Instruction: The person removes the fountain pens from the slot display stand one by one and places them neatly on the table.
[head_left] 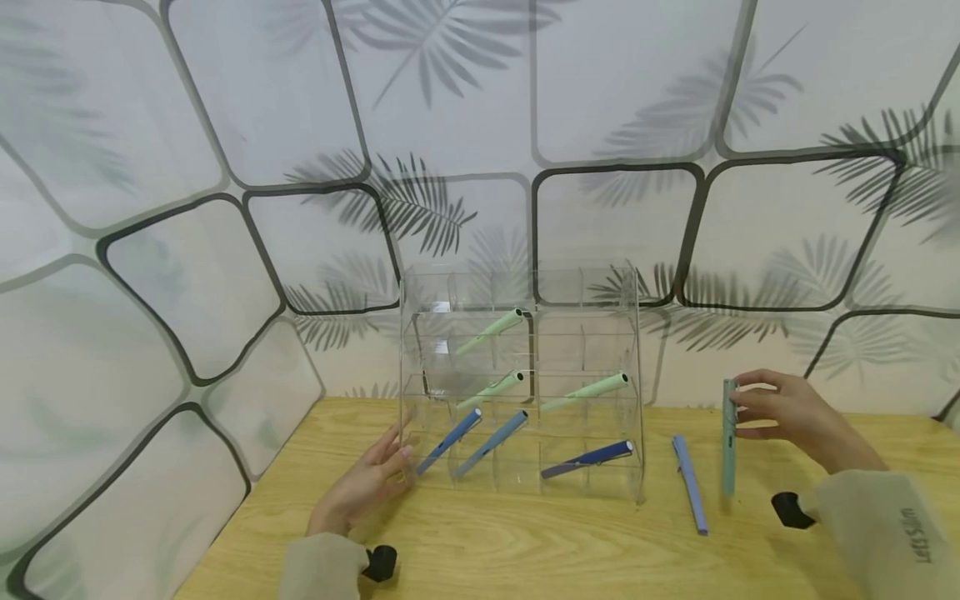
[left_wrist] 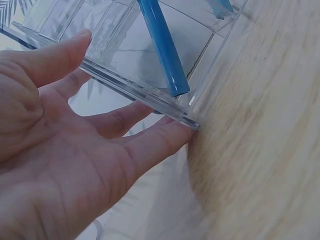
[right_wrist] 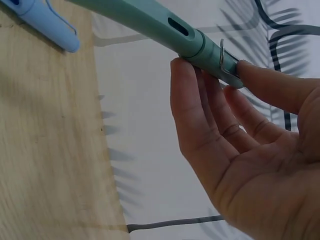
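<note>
In the head view my right hand [head_left: 783,412] pinches a teal-green pen [head_left: 729,437] between thumb and fingertips near its upper end. The pen stands upright over the table. Its metal clip and dark oval window show in the right wrist view, where the thumb [right_wrist: 275,90] presses by the clip. My left hand [head_left: 367,479] holds the lower left side of a clear acrylic pen rack [head_left: 517,479], thumb at the front edge and fingers along the outer side. A blue pen [left_wrist: 165,50] leans inside the rack close to that hand.
Light green pens [head_left: 585,392] and blue pens [head_left: 491,443] lean in the rack's tiers, including a dark blue pen [head_left: 588,460] at lower right. A periwinkle pen [head_left: 690,485] lies on the wooden table [head_left: 525,542] between rack and right hand. A leaf-patterned curtain [head_left: 465,100] hangs behind.
</note>
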